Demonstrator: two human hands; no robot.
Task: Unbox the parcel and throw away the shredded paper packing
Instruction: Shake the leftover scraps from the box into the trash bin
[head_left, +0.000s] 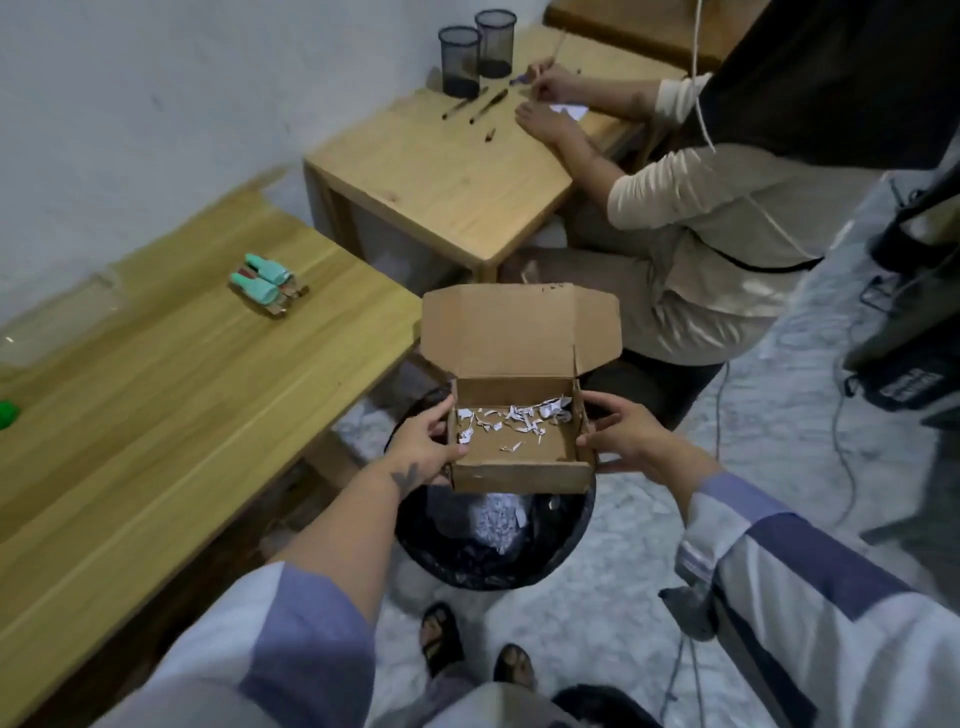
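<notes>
Directly above the black-lined bin (493, 540) the open cardboard box (519, 447) is held level, its lid flap standing up on the far side. The left hand (423, 452) clamps the box's left wall, thumb over the rim and fingers underneath; this grip is pinching the cardboard. The right hand (623, 434) presses against the right wall with thumb and fingers curled round that edge, likewise pinching the box.

Inside the box only a thin scatter of shredded paper (511, 418) remains, lying mostly along the far wall. Below the box, a heap of shreds (496, 525) already sits in the bin. Left of the bin, on the long worktop (171, 395), lie two small teal-capped items (265, 283), which may be the parcel's contents.

Judging from this, the emptying step is nearly finished. The next move calls for tipping the box well over the bin's mouth, probably with a shake or tap, since light scraps cling to cardboard corners and could drift onto the floor (623, 545) beside the bin.
</notes>
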